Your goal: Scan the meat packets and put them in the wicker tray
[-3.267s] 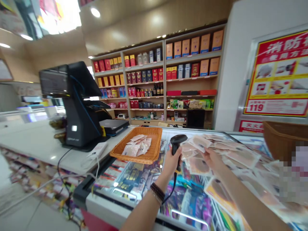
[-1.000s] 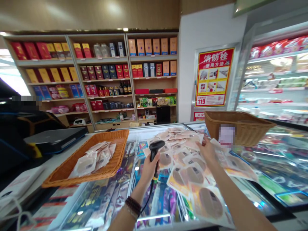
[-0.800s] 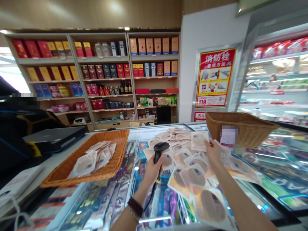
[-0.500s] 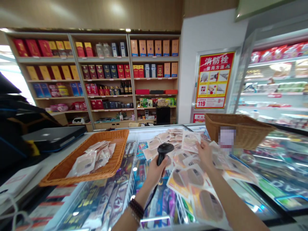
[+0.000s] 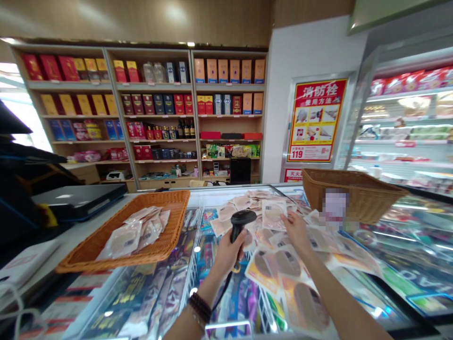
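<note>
Packets (image 5: 123, 238) are lying in the orange basket (image 5: 173, 241) by the freezer's (image 5: 212, 192) left side. Left hand (image 5: 226, 252) is wrapping round the scanner (image 5: 243, 217); right hand (image 5: 297, 232) is pinching a packet (image 5: 273, 216) above the pile near the far edge — keeping its printed code flat and uncovered is probably giving the cleanest read. Compared with a second ago, scanner and packet are sitting closer together.

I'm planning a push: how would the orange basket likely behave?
The orange basket looks woven, so probably fairly stiff and light. Low and wide, it would likely slide rather than tip, though the packets inside may shift.
</note>
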`<state>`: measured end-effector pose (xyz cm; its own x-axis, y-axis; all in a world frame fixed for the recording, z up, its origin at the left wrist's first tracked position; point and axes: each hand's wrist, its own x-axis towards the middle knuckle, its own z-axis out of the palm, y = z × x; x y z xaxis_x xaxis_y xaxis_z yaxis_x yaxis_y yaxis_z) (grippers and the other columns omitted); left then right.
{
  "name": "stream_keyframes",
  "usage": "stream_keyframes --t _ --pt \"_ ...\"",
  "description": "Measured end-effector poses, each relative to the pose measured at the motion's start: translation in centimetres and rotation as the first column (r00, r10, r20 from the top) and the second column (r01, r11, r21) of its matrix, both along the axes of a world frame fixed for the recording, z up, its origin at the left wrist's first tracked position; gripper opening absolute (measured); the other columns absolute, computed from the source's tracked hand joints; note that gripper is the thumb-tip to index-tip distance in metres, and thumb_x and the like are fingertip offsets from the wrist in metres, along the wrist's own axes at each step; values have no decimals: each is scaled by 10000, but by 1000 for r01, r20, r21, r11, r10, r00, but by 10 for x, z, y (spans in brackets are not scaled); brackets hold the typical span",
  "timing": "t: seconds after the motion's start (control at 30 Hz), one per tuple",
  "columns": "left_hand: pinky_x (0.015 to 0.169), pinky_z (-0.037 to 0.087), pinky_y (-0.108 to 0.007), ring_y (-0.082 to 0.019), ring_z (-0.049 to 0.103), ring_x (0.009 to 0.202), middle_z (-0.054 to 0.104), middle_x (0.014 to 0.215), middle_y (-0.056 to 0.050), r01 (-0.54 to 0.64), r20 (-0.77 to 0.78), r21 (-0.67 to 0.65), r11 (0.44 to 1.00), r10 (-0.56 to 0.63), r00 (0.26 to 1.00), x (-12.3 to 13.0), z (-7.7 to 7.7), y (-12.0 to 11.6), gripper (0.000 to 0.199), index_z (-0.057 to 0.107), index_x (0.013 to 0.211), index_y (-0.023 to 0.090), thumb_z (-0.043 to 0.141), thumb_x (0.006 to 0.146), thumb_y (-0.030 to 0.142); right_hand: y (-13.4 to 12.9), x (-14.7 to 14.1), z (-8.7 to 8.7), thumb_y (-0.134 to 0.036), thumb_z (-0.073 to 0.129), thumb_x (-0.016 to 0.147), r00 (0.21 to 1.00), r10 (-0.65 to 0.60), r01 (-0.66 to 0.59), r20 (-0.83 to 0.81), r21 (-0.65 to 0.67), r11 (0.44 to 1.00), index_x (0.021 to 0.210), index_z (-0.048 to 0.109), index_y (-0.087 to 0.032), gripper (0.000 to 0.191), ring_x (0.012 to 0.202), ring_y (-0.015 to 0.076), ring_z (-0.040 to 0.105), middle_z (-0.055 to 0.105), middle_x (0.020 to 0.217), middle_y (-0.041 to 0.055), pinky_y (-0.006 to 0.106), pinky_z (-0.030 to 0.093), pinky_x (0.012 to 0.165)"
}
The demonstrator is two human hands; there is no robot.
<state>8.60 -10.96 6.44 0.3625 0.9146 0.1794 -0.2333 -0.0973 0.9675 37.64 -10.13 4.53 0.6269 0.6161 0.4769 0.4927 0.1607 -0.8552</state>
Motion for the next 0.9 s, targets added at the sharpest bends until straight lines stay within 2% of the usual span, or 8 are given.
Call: stream_keyframes --t 0.23,0.37,0.63,0.9 --pt "382 315 -219 -74 438 351 508 542 73 -20 -7 19 1000 20 1000 2 3 -2 761 555 796 228 818 653 927 -2 0 0 -762 691 733 1000 27 -27 9 0 1000 952 726 -243 565 827 377 786 830 826 130 484 597 814" --pt "385 333 -217 -72 438 361 513 550 77 -28 -10 27 999 28 1000 1 4 0 749 552 801 228 807 677 921 -4 -8 7 -780 684 737 998 56 -56 -1 39 998 950 739 -232 590 886 392 817 859 928 173 494 617 838" --pt "402 341 -223 -78 447 384 538 558 65 -31 -9 49 998 32 999 -9 22 2 742 570 812 221 839 663 896 4 -49 28 -849 703 709 984 176 -174 -14 94 980 929 757 -251 639 867 389 826 874 928 156 483 627 808" --pt "395 323 -208 -67 450 393 533 575 76 -108 -25 23 994 109 994 -27 28 1 777 549 825 223 855 608 905 18 -95 32 -776 686 751 955 296 -290 -36 115 950 919 731 -249 555 873 367 818 864 946 162 466 626 809"
